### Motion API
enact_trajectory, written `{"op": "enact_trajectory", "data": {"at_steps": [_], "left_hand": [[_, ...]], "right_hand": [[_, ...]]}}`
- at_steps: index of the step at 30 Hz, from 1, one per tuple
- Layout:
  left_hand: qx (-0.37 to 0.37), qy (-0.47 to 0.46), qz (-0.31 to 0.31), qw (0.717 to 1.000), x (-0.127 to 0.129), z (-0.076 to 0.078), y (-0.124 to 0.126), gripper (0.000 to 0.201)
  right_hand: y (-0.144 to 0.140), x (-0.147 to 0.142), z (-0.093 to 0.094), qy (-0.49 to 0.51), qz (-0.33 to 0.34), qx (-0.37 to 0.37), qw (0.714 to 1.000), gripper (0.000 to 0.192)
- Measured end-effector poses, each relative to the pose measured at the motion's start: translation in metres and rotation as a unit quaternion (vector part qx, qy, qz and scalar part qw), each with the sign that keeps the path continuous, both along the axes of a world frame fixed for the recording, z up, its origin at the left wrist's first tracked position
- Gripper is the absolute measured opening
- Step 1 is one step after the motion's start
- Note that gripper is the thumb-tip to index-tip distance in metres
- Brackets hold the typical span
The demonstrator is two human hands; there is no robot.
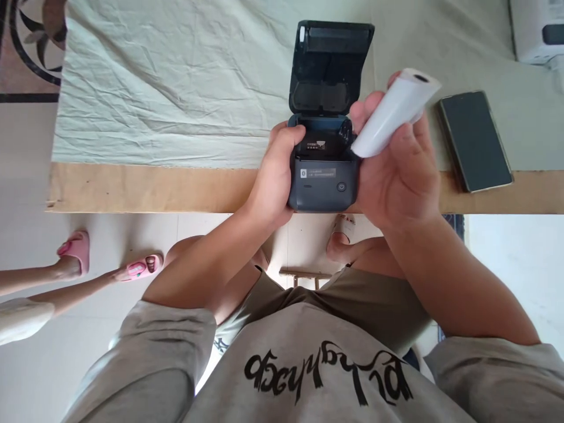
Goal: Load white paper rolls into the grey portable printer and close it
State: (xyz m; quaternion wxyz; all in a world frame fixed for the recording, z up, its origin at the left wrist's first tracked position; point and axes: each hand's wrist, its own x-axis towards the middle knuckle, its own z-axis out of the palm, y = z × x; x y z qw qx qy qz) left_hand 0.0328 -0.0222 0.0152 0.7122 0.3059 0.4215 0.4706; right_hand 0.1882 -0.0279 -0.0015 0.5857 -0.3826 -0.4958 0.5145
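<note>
A small dark portable printer [326, 185] lies near the table's front edge, its lid [330, 70] swung up and back. Its paper bay shows, with a printed label inside and a power button on the front. My left hand [277, 170] is closed round the printer's left side, thumb on the rim of the bay. In my right hand [405, 170] is a white paper roll [396, 111], gripped between thumb and fingers and tilted, its hollow core facing up and right. The roll's lower end is beside the bay's right edge; whether they touch I cannot tell.
A dark phone [476, 141] lies on the table to the right. A white device [537, 29] with a cable stands at the back right corner. Pale green cloth [176, 88] covers the table behind its bare wooden edge [154, 188]. Another person's pink-slippered feet [141, 267] are at left.
</note>
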Motion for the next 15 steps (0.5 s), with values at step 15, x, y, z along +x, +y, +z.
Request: {"op": "enact_trajectory", "data": {"at_steps": [15], "left_hand": [[0.018,-0.088,0.005,0.996,0.004,-0.005,-0.005,0.031]], "right_hand": [[-0.008,0.010,0.027,-0.371,-0.109,0.241,0.890,0.028]]}}
